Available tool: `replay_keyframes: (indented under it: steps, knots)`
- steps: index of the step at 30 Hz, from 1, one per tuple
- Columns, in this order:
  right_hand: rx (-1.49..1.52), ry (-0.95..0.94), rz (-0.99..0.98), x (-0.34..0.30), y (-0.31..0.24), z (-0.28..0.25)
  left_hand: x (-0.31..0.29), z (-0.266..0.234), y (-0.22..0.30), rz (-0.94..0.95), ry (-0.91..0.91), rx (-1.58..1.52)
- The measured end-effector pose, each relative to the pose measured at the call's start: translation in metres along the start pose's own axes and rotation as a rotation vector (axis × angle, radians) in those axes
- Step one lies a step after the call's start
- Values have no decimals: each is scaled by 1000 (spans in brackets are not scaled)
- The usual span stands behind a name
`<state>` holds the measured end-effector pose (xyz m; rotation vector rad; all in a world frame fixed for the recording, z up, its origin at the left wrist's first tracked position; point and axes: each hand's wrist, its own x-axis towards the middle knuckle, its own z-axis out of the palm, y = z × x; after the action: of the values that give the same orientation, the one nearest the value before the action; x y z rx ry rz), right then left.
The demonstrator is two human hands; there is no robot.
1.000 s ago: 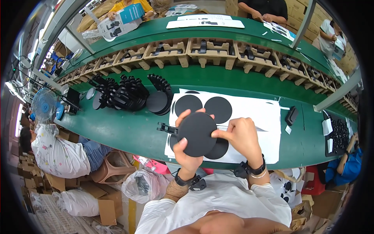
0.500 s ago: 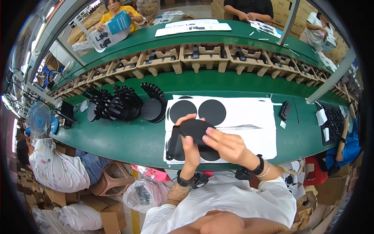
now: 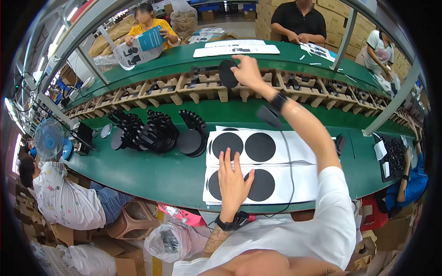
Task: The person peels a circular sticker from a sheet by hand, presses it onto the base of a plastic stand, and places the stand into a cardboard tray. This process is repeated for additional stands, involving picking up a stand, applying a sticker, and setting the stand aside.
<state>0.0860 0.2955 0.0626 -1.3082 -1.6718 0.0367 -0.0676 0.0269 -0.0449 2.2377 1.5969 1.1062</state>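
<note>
Right hand [image 3: 247,70] has carried black disc [image 3: 227,73] to trays [image 3: 202,88]; left hand [image 3: 231,180] flat.

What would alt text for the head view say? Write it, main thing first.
The right hand reaches across a green conveyor table, holding a black round disc part at a cardboard tray. The left hand lies flat on white sheets bearing black discs.
</note>
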Motion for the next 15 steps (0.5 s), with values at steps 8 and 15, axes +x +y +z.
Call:
replay_keyframes:
  steps: [8,15]
  knots:
    - [-286,-360,256,16,45,93,-12,1,1,-88,-81,109]
    - [-474,-440,115,-23,57,94,-3,3,2,-98,-102,145]
